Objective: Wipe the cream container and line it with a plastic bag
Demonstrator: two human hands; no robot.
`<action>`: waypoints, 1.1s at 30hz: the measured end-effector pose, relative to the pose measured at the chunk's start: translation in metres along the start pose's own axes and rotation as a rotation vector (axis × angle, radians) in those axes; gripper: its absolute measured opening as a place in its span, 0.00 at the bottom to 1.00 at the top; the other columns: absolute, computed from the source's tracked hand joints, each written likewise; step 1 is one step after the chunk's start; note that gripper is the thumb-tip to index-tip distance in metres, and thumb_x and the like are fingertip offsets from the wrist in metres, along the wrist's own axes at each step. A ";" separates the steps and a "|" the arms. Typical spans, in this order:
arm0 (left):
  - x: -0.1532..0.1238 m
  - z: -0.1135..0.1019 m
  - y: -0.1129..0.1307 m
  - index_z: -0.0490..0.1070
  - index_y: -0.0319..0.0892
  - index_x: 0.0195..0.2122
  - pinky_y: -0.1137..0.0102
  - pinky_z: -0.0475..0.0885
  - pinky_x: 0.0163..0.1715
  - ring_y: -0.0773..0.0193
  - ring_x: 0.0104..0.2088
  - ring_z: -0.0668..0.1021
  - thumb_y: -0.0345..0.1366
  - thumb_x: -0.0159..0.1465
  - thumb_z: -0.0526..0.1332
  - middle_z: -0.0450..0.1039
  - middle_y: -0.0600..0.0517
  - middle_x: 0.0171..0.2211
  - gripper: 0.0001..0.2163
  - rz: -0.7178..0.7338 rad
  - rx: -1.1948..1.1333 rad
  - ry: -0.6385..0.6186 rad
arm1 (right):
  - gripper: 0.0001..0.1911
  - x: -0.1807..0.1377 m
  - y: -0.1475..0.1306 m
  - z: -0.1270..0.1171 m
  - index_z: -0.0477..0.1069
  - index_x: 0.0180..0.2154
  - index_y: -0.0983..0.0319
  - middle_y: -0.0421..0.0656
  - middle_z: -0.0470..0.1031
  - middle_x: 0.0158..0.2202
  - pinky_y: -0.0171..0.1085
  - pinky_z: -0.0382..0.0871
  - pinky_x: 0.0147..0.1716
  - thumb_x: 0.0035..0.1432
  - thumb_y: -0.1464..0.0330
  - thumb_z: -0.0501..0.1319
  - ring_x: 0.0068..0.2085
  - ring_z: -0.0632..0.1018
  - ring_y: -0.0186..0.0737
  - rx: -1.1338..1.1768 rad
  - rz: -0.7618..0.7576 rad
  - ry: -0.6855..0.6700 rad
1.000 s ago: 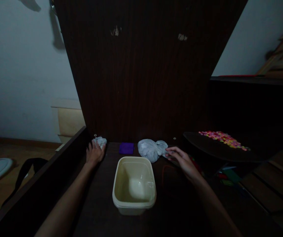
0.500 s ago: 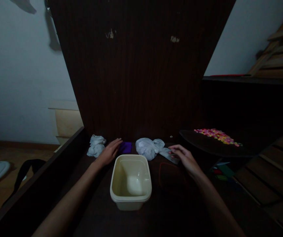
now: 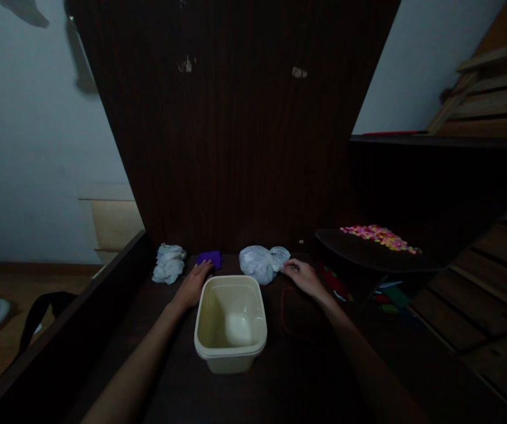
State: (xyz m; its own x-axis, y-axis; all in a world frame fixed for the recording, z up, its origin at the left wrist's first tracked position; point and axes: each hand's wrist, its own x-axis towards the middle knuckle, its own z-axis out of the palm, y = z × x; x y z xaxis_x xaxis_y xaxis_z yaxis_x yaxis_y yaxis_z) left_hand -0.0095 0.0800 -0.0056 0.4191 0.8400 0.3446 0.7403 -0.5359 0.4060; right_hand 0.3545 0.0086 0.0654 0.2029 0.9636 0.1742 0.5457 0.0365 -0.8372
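Observation:
A cream plastic tub (image 3: 230,321) stands empty on a dark wooden surface (image 3: 178,377). My left hand (image 3: 192,285) lies beside the tub's left rim, fingers stretched toward a small purple block (image 3: 209,258) and touching its near edge. A crumpled white cloth (image 3: 169,263) rests left of that hand. My right hand (image 3: 304,277) rests on the end of a tied white plastic bag (image 3: 259,262) behind the tub, its fingers curled onto the bag's tail. The light is dim, so the grip is hard to judge.
A tall dark wood panel (image 3: 235,118) rises right behind the objects. To the right, a dark tray (image 3: 363,250) carries several small pink and yellow pieces (image 3: 379,235). A dark round lid (image 3: 297,312) lies right of the tub. A raised board edge (image 3: 80,312) runs along the left.
My left hand left the white cloth and moved right to the purple block. My right hand slid up along the bag's tail toward the bag. The view shifted slightly.

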 end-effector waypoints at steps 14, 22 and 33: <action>-0.014 -0.036 0.032 0.73 0.41 0.51 0.51 0.71 0.58 0.49 0.55 0.77 0.36 0.67 0.52 0.76 0.41 0.52 0.15 -0.059 -0.213 0.346 | 0.09 0.030 -0.021 0.041 0.72 0.24 0.60 0.43 0.77 0.25 0.36 0.69 0.28 0.50 0.62 0.62 0.29 0.79 0.42 0.234 0.103 0.040; 0.022 -0.087 0.089 0.75 0.41 0.47 0.61 0.76 0.49 0.56 0.46 0.80 0.39 0.68 0.57 0.79 0.46 0.46 0.12 0.069 -0.374 0.321 | 0.15 0.036 -0.059 0.050 0.74 0.27 0.60 0.42 0.77 0.26 0.38 0.70 0.31 0.42 0.56 0.66 0.32 0.77 0.42 0.508 -0.031 0.191; 0.071 -0.092 0.136 0.77 0.41 0.50 0.68 0.76 0.40 0.62 0.37 0.81 0.38 0.63 0.68 0.80 0.46 0.46 0.15 0.296 -0.536 0.103 | 0.13 0.032 -0.110 0.071 0.67 0.28 0.57 0.39 0.72 0.27 0.37 0.68 0.27 0.41 0.60 0.66 0.29 0.74 0.40 0.643 -0.168 0.239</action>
State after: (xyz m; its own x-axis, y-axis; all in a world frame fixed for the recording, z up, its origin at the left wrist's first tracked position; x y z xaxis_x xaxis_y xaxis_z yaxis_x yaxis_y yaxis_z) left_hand 0.0725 0.0595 0.1521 0.4935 0.6513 0.5764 0.2221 -0.7351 0.6405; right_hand 0.2431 0.0542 0.1268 0.3715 0.8491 0.3756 0.0113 0.4004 -0.9163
